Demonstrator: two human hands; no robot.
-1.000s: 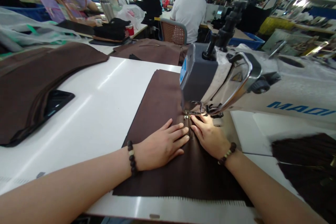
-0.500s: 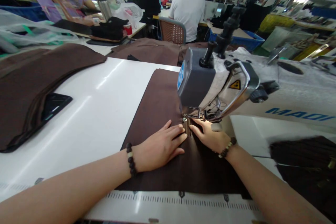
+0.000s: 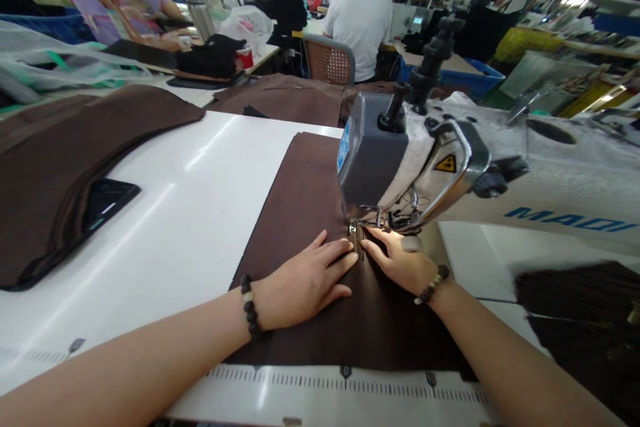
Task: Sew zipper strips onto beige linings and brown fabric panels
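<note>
A dark brown fabric panel (image 3: 310, 187) lies flat under the head of a sewing machine (image 3: 380, 147). A narrow zipper-like strip (image 3: 358, 247) runs toward me from the presser foot (image 3: 353, 227). My left hand (image 3: 310, 280) rests flat on the panel, fingers stretched out, with its fingertips at the strip's left edge. On the other side, my right hand (image 3: 400, 260) lies on the cloth with fingers extended close to the presser foot. The needle tip is too small to make out.
Stacked brown fabric pieces (image 3: 75, 153) lie at the left with a black phone-like slab (image 3: 111, 201) beside them. More dark cloth (image 3: 595, 307) sits at the right. A ruler scale (image 3: 345, 373) marks the table's front edge. Ahead, a person in a white shirt (image 3: 357, 27) sits facing away.
Both hands and the fabric panel stay almost in place. The whole view has shifted very slightly.
</note>
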